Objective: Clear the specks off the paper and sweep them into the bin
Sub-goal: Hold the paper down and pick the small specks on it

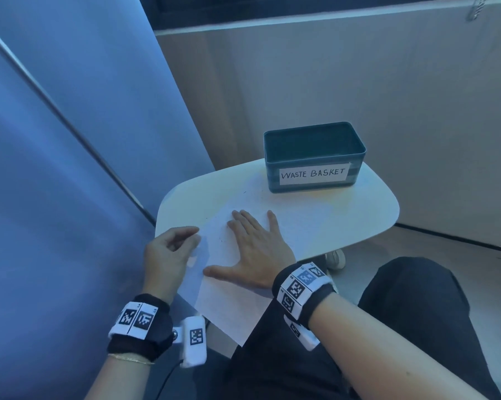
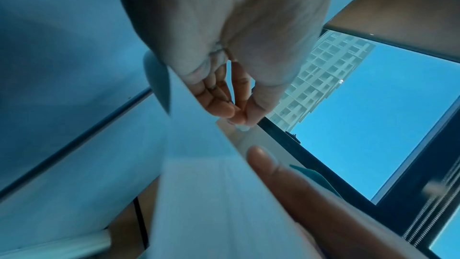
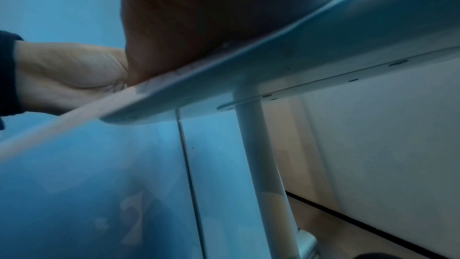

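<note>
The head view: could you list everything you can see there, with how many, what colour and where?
Table: one, white, centre.
Paper: one white sheet, overhanging the table's near edge.
Specks: a few, dark, tiny, on the paper.
Waste basket: one, teal, labelled, far side of the table.
Wrist bands: two, black with markers.
Left hand: pinches the paper's left edge.
Right hand: flat on the paper, fingers straight.

White paper (image 1: 237, 298) lies flat, overhanging the table; teal bin (image 1: 312, 157) stands beyond, open-topped.
</note>
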